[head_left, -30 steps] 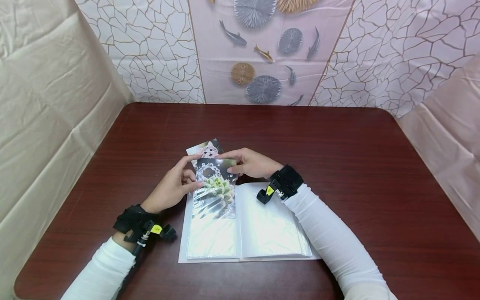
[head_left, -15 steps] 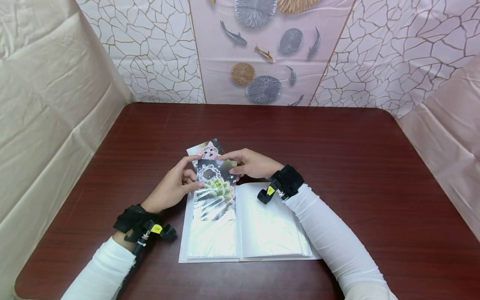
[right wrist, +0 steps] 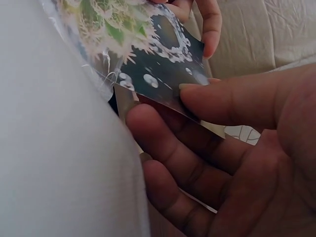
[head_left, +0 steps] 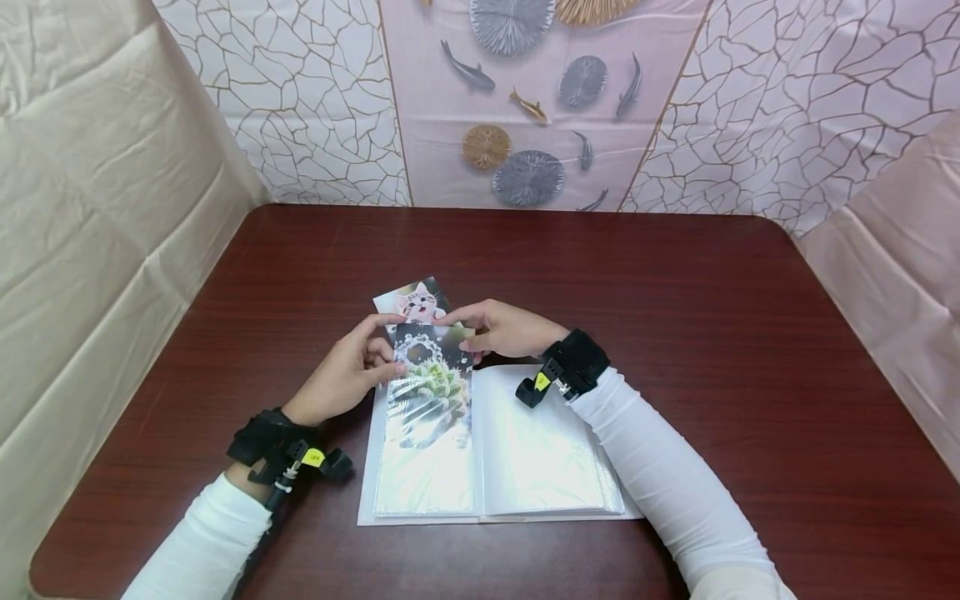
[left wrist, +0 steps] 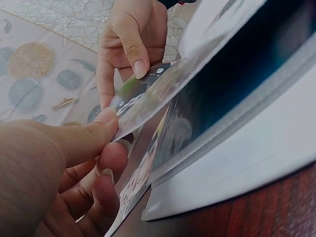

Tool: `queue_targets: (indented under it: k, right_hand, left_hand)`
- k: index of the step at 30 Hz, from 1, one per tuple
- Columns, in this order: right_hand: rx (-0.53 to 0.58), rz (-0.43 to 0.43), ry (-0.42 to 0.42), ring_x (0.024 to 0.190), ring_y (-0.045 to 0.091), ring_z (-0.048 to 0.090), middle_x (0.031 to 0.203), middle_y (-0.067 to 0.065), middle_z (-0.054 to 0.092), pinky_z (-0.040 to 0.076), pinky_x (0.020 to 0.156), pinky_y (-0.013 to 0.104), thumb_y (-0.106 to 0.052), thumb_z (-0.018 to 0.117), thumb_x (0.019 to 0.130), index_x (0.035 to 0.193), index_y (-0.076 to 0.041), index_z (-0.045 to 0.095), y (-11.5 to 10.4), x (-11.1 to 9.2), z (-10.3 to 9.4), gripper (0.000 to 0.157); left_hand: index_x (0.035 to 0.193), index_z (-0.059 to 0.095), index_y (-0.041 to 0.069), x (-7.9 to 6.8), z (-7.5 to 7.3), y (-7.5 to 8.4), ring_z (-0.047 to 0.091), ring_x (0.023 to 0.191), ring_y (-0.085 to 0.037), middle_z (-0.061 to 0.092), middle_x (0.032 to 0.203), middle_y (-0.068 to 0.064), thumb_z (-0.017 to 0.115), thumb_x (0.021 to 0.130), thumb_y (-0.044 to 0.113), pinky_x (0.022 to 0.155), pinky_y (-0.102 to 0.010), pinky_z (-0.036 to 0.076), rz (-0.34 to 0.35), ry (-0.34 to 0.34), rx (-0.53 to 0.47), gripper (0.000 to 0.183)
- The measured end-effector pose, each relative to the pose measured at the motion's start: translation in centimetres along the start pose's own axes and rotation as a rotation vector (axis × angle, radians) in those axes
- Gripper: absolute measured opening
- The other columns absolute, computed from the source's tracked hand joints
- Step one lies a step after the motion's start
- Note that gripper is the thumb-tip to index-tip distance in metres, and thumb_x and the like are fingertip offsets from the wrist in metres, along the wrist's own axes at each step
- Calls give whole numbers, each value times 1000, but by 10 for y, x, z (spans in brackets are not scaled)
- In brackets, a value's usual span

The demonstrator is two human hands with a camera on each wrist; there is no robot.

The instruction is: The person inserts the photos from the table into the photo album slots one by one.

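A photo album (head_left: 551,442) lies spread on the table with clear plastic pockets. Partly inside the left page's pocket (head_left: 423,483) is a photo (head_left: 435,375) of a pale green succulent on a dark ground; its upper part stands out of the pocket. My left hand (head_left: 345,375) pinches the left edge of the pocket's plastic between thumb and fingers, clearest in the left wrist view. My right hand (head_left: 510,327) pinches the photo near its top right corner, thumb on the front and fingers behind. A cat picture (head_left: 420,300) shows behind the photo, its lower part hidden.
The dark red-brown table (head_left: 675,292) extends around the album on every side. A patterned cloth (head_left: 517,108) hangs behind the table's far edge, with pale cloth (head_left: 112,233) at the left. Both wrists carry black camera straps (head_left: 573,367).
The succulent photo has slid a little way down into the pocket, and my right hand has come slightly toward me with it. My left hand stays nearly in place.
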State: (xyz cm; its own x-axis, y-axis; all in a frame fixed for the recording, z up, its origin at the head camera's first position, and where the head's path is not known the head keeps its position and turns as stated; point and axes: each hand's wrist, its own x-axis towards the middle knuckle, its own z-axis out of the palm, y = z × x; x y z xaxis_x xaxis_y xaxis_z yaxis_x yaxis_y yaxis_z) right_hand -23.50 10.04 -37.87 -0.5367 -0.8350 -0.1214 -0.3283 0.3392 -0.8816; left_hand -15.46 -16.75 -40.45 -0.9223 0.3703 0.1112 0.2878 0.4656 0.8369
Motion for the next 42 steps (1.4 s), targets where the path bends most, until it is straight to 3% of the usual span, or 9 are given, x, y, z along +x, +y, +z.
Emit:
queue_targets:
  k: [7, 13, 20, 26, 42]
  right_hand:
    - [-21, 13, -26, 75, 26, 63, 76, 18, 59, 46, 67, 34, -8, 53, 96, 142, -14, 49, -1, -1, 0, 46]
    - [-24, 28, -48, 77, 28, 62, 80, 19, 62, 43, 63, 30, -11, 55, 96, 141, -12, 50, -5, -1, 1, 45]
    - [-46, 32, -72, 76, 27, 61, 85, 14, 64, 49, 68, 35, -14, 56, 96, 139, -11, 52, -6, -1, 2, 43]
    - [-75, 18, -91, 74, 24, 60, 83, 12, 65, 48, 67, 35, -16, 56, 96, 138, -10, 53, -7, -1, 2, 42]
    - [-94, 7, -106, 79, 28, 57, 88, 13, 64, 41, 63, 27, -16, 57, 96, 131, -10, 58, -10, -3, 5, 36]
  left_hand:
    - [137, 42, 5, -6, -4, 38, 51, 63, -26, 63, 79, -13, 66, 87, 4, 58, -29, 40, -27, -3, 38, 55]
    - [133, 46, 2, -7, -4, 41, 53, 64, -30, 64, 81, -16, 65, 87, 3, 58, -28, 41, -30, -6, 36, 50]
    - [128, 49, -1, -2, 0, 23, 54, 64, -33, 64, 80, -14, 66, 87, 4, 56, -29, 43, -44, 7, 28, 45]
    - [126, 53, 7, 1, 2, 3, 55, 63, -23, 65, 81, -6, 69, 86, 14, 55, -29, 44, -35, 20, 17, 43]
    - [113, 59, 9, 0, 2, 2, 57, 65, -19, 65, 84, -3, 68, 87, 19, 57, -31, 47, -36, 17, 18, 29]
